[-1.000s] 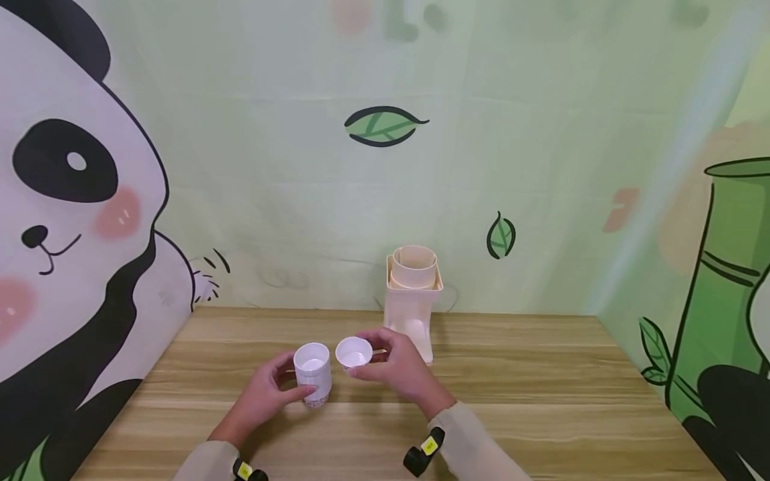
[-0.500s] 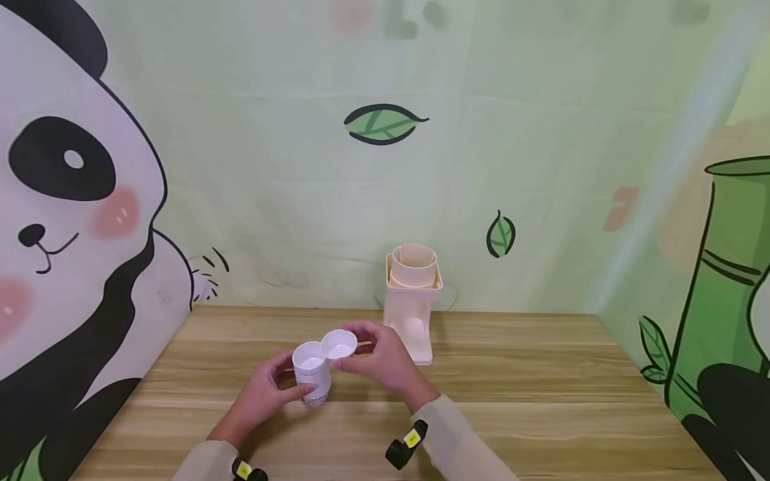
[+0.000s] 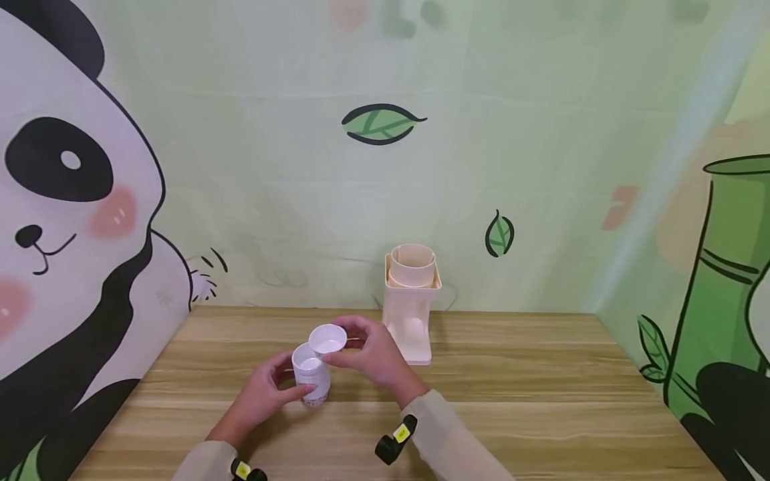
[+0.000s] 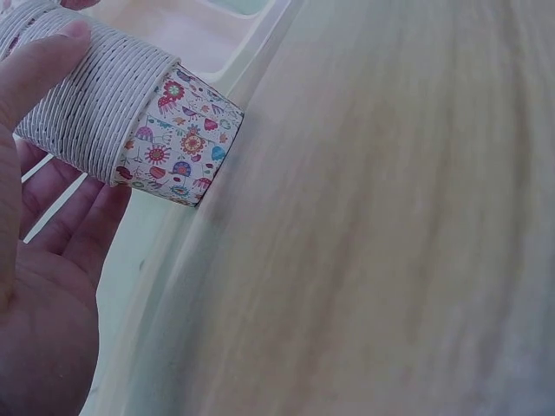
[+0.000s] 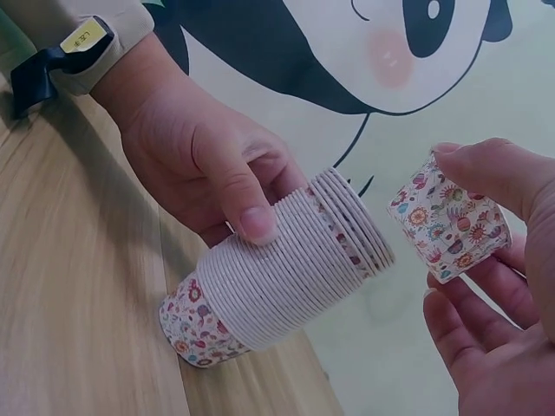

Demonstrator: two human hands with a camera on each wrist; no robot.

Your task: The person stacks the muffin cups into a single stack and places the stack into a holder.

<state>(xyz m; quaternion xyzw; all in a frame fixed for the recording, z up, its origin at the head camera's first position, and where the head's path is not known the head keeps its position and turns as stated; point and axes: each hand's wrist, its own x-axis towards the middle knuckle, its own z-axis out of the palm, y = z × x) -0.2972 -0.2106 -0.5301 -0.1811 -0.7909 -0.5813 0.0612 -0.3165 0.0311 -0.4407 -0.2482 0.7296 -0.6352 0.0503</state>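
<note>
My left hand [image 3: 267, 394] grips a tall stack of nested paper cups [image 3: 313, 382], thumb in front and fingers behind. The stack stands upright on the table, its many white rims showing as ridges in the right wrist view. Its bottom cup [image 4: 182, 139] has a colourful flower print. Between thumb and fingers, my right hand [image 3: 379, 354] pinches a single paper cup [image 5: 451, 217] with a similar print. That cup is mouth up, just above and behind the stack's top, and overlaps its far rim in the head view.
Behind the hands, on the wooden table [image 3: 517, 381], stands a pale pink plastic holder [image 3: 407, 314] with a round tube [image 3: 414, 267] in its top. A printed cloth backdrop [image 3: 289, 167] with a panda and leaves rises at the table's back edge.
My right hand has carried the single cup left and slightly up, from beside the stack to over its far rim. The left hand and the stack have stayed put.
</note>
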